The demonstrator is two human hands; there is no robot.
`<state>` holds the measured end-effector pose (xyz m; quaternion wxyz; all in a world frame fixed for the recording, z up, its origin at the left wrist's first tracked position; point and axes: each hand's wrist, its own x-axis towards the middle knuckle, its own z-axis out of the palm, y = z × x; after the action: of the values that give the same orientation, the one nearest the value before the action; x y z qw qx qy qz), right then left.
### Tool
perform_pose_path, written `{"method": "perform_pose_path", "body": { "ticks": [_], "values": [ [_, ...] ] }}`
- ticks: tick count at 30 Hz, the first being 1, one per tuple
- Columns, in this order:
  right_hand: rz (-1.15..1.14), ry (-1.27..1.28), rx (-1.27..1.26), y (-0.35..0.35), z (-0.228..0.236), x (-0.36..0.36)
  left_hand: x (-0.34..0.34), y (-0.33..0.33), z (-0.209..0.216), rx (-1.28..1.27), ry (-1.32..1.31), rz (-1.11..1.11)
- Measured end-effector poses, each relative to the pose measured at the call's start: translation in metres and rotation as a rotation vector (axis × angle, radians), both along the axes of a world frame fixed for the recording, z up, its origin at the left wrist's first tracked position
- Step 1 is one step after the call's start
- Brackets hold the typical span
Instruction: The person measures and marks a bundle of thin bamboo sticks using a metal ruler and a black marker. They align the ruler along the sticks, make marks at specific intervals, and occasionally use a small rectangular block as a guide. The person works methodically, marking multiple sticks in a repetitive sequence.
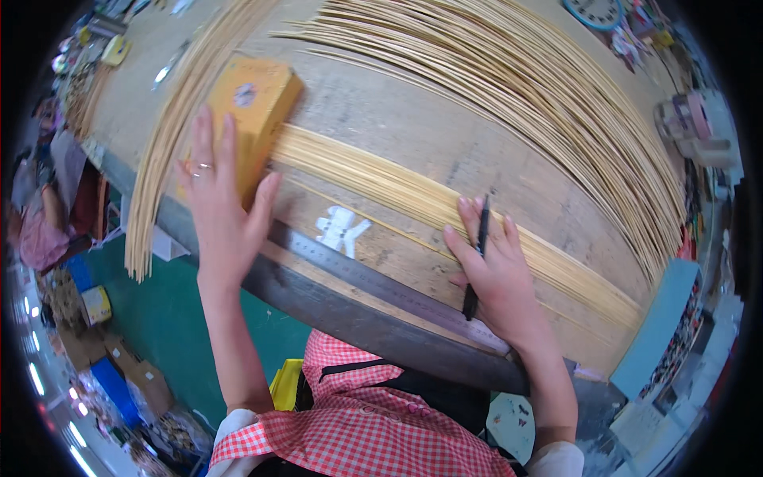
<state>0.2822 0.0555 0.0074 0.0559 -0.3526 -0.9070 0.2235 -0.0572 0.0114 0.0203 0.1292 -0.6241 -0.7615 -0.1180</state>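
Note:
My left hand (218, 187) lies with spread fingers on a yellow-orange box (258, 99), a ring showing on one finger. The box's lower side meets the left ends of a flat row of thin bamboo sticks (366, 171). On that row, further right, rest the fingers of my right hand (502, 278), and a black pen (482, 230) is held between them. One single stick (381, 225) runs apart from the row on the near side. Closer to me, a metal ruler (373, 282) lies along the table edge, with a white figure-shaped cutout (340, 229) beside it.
A large fan of loose sticks (509, 71) covers the far right of the wooden table (358, 99). Another bundle (159, 171) hangs over the left edge. At the right end stands a blue-grey box (656, 326) of small dark items. A round blue clock (596, 9) lies far back.

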Motion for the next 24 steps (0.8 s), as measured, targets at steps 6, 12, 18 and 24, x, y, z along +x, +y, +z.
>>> {"method": "perform_pose_path", "body": {
  "ticks": [6, 12, 18, 24],
  "values": [
    [0.015, 0.031, 0.013, 0.003, -0.005, 0.000, 0.083, 0.016, -0.003, -0.417, -0.383, -0.570],
    [0.047, 0.195, 0.082, 0.003, -0.024, 0.007, 0.091, 0.022, -0.016, -0.540, -0.248, -0.606],
    [-0.128, 0.355, 0.186, -0.002, -0.012, 0.030, 0.093, 0.019, -0.021, -0.518, -0.207, -0.628],
    [-0.958, 0.260, 0.226, -0.029, -0.007, 0.165, 0.088, 0.015, -0.022, -0.527, -0.104, -0.591]
  ]
}}
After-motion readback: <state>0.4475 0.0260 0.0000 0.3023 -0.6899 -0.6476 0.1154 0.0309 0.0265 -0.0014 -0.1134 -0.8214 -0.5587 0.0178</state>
